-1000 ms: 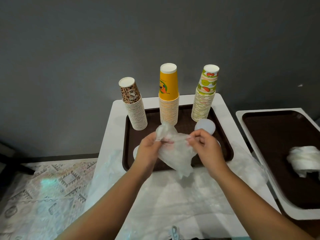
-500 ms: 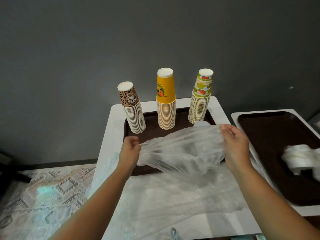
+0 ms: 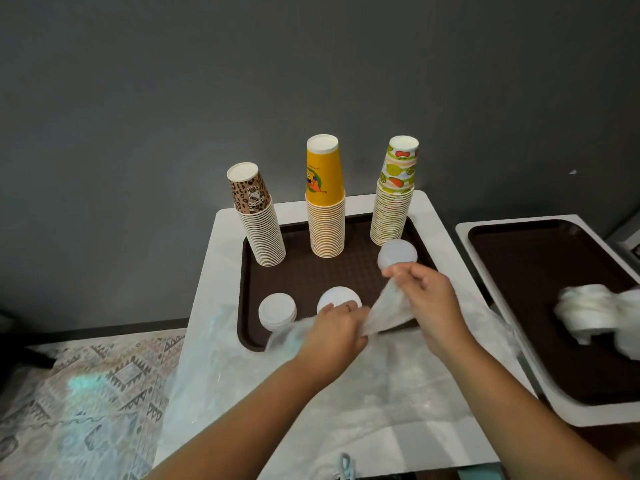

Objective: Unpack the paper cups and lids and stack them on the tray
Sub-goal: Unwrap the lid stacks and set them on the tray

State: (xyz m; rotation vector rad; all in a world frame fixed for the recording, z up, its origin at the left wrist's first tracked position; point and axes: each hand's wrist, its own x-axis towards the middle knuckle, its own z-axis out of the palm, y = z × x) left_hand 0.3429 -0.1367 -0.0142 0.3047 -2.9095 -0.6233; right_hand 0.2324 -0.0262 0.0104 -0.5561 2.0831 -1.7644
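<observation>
Tray on a table, three cup stacks along its far edge, left, middle, right, lid piles near the front, second tray on the right, plastic wrap nearest.

Brown tray: hard plastic, matt, fine pebbled texture. White table under it: smooth, satin sheen. Cup stacks along the tray's far edge, all paper with printed matt sleeves: leopard-print stack, yellow stack, fruit-print stack. Lid stacks near the front edge: white, smooth, dull plastic. Wrap pinched in both hands: thin clear film, crinkled, glossy. Second tray at right: same matt brown plastic. Floor mat: patterned, looks woven.
</observation>
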